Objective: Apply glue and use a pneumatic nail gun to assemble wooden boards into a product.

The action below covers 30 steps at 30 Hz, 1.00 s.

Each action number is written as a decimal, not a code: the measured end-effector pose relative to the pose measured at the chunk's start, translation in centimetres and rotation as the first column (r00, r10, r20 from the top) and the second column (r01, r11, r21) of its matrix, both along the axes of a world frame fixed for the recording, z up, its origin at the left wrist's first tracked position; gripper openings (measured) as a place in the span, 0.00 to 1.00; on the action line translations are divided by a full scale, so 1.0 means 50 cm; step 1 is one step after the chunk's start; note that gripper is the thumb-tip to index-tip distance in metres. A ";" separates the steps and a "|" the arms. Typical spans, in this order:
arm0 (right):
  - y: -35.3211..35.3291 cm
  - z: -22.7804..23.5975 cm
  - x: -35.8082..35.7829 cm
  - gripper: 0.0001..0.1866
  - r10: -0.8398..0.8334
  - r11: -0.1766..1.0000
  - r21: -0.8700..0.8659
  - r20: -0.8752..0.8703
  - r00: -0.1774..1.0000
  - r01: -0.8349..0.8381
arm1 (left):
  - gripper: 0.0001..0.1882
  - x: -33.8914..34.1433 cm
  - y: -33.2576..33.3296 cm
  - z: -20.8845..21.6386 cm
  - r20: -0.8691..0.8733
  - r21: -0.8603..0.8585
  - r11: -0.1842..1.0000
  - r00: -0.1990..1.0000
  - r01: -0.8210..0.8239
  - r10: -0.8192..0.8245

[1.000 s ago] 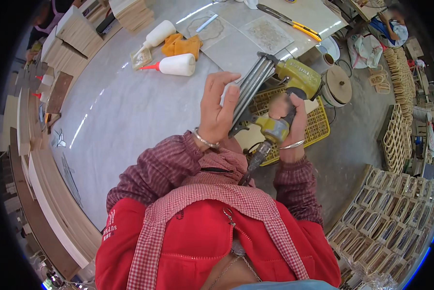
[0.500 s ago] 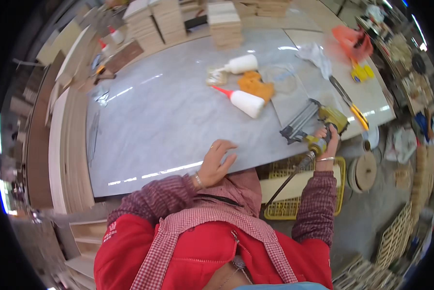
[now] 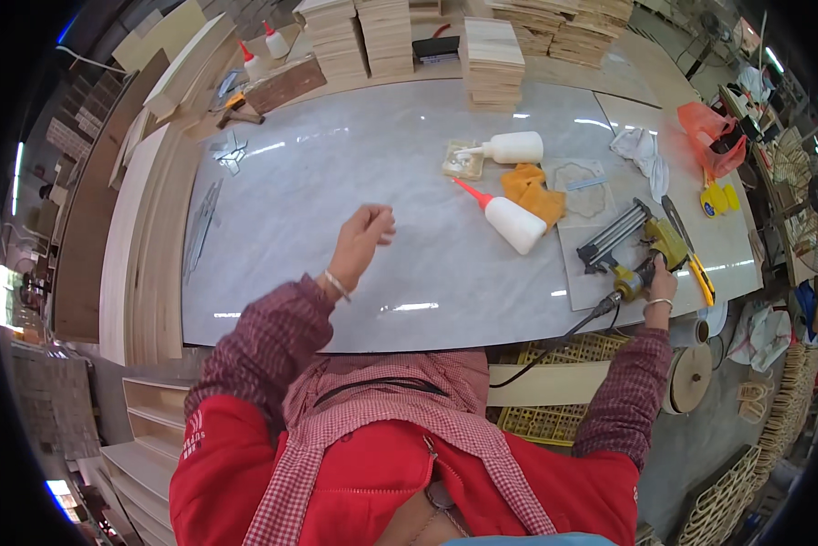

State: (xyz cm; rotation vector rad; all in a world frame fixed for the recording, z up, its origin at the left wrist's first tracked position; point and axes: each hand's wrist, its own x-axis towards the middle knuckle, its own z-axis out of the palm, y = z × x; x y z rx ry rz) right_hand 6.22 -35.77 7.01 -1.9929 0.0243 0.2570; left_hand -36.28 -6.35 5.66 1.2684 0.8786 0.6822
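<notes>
Nail gun (image 3: 668,242) at 3 o'clock: likely heavy, rigid; hold by the handle (image 3: 646,272). Right hand (image 3: 662,286) grips it there; left hand (image 3: 360,244) empty, loosely bent.

The right hand (image 3: 662,284) grips a yellow nail gun (image 3: 667,240). The left hand (image 3: 359,244) hovers over the bench (image 3: 281,209), loosely curled, a red-tipped bottle (image 3: 516,225) lying to its right.
</notes>
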 end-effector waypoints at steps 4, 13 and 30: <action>0.018 0.052 0.005 0.18 0.139 0.919 -0.389 0.160 0.977 -0.067 | 0.17 0.094 0.131 0.004 0.062 -0.065 0.997 0.998 0.032 -0.028; 0.411 0.170 -0.094 0.18 0.493 0.866 -0.099 0.335 0.803 -0.490 | 0.33 0.378 0.372 0.016 0.076 -0.192 0.975 0.993 0.109 -0.096; 0.803 0.047 -0.095 0.32 0.438 0.892 0.075 0.098 0.893 -0.446 | 0.38 0.530 0.441 0.043 0.125 -0.204 0.962 0.980 0.180 -0.157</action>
